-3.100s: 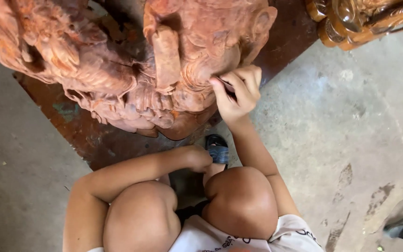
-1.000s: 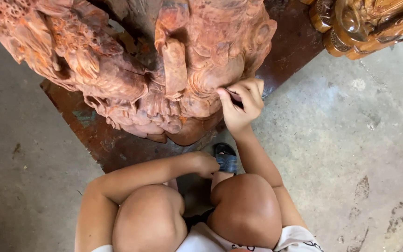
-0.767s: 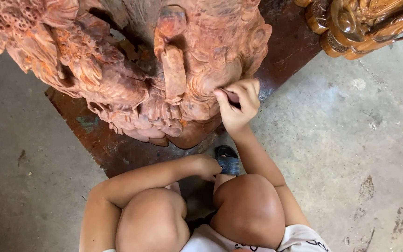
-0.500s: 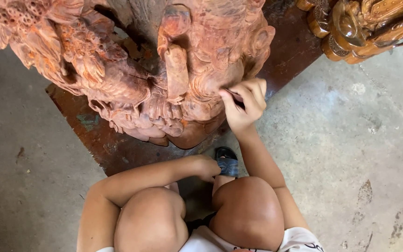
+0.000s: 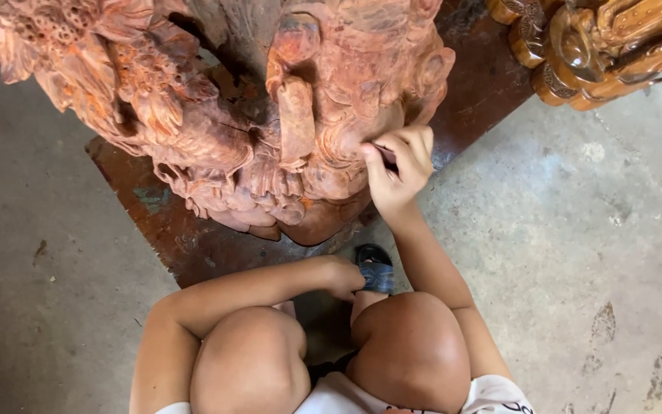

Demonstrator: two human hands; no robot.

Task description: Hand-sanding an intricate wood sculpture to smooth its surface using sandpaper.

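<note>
A large reddish-brown carved wooden sculpture [image 5: 254,115] fills the upper middle of the head view, standing on a dark rusty board [image 5: 193,238]. My right hand [image 5: 398,170] presses against the carving's lower right side, its fingers pinched around a small dark piece, likely sandpaper [image 5: 386,156]. My left hand [image 5: 342,276] rests low between my knees, curled in a loose fist near a dark sandal [image 5: 377,268]; whether it holds anything is hidden. I squat with both knees in the lower part of the view.
A glossy golden-brown carved wooden piece [image 5: 599,46] stands at the upper right. Stained grey concrete floor [image 5: 576,230] stretches to the right and to the left of the board.
My right hand has stayed on the same spot of the carving with small rubbing shifts. The view has drifted slightly. My left hand has not moved.
</note>
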